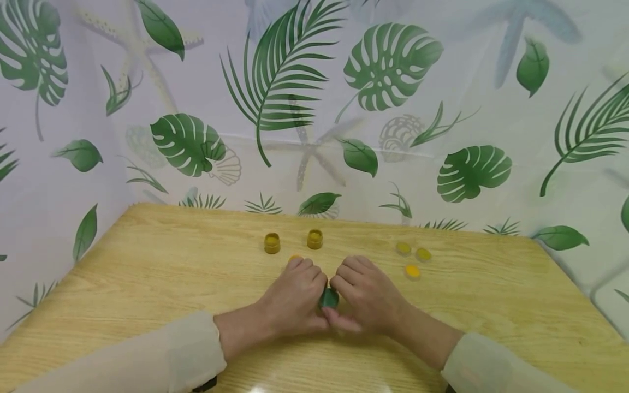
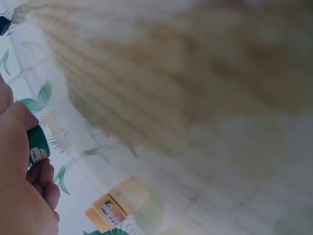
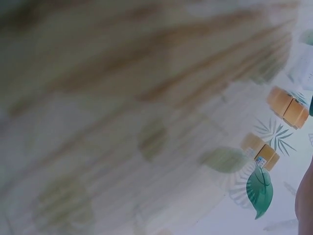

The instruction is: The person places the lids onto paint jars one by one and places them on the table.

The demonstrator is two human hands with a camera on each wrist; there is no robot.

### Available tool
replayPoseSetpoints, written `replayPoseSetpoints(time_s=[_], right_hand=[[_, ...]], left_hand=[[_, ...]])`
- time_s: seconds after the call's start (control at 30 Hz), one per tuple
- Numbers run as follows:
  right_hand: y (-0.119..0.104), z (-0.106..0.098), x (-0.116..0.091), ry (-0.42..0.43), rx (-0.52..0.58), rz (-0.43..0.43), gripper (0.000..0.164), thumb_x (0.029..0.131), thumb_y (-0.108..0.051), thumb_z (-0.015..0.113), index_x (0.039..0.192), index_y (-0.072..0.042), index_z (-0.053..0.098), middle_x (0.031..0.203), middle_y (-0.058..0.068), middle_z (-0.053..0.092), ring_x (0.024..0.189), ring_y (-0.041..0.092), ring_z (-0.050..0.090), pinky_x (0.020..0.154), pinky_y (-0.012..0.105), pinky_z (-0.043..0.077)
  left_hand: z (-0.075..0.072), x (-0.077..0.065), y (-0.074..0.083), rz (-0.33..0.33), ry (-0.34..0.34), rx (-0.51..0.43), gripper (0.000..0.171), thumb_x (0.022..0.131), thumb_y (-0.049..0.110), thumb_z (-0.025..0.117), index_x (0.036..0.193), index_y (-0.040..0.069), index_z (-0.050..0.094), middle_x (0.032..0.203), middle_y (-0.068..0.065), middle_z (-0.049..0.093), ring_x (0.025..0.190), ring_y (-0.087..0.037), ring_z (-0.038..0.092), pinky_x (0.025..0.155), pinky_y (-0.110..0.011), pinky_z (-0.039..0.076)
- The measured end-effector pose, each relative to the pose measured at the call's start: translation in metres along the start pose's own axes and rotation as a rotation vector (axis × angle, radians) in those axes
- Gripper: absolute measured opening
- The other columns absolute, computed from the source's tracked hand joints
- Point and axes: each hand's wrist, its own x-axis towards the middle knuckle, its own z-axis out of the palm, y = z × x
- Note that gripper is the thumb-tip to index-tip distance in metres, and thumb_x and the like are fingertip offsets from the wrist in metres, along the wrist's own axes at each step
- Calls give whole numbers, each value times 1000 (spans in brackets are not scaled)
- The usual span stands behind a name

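A small dark green jar sits low over the wooden table, pinched between both hands. My left hand grips it from the left and my right hand from the right, fingers curled around it so most of it is hidden. In the left wrist view the green jar shows a white label between my fingers. A sliver of my right hand shows at the edge of the right wrist view.
Two open jars of yellow paint stand behind the hands, also seen as jars. Three yellow lids lie to the right. A leaf-print curtain backs the table.
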Motion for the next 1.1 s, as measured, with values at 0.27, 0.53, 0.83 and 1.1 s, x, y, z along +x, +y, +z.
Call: replayPoseSetpoints(time_s=[0.27,0.53,0.83,1.1], right_hand=[[-1,1,-1,8,-16,4,47,93,-52,49,70,-13,56,66,-3,47,67,17,46,67,31,40],[-1,-1,-1,-54,20,5,37,88,-45,50,86,-10,63,77,-2,54,73,16,47,68,30,39],[-2,0,-1,-50,12,12,35,89,-44,49,80,-12,59,75,-3,51,71,16,45,66,29,37],[-1,-1,-2,-68,18,-14,36,88,-47,51,74,-14,56,72,-4,49,68,15,42,64,27,35]], left_hand=[[0,-1,0,-5,-60,-22,40,71,52,74,73,18,53,69,8,48,68,-11,41,75,-29,37],[0,0,-1,-25,-51,-17,39,73,52,72,76,16,57,71,6,51,71,-13,43,78,-30,37],[-1,0,0,-24,-59,-11,38,72,52,72,73,17,55,69,7,49,69,-12,42,76,-29,36],[-1,1,1,15,-103,-12,40,74,54,72,76,17,58,72,8,52,69,-11,40,75,-28,36]])
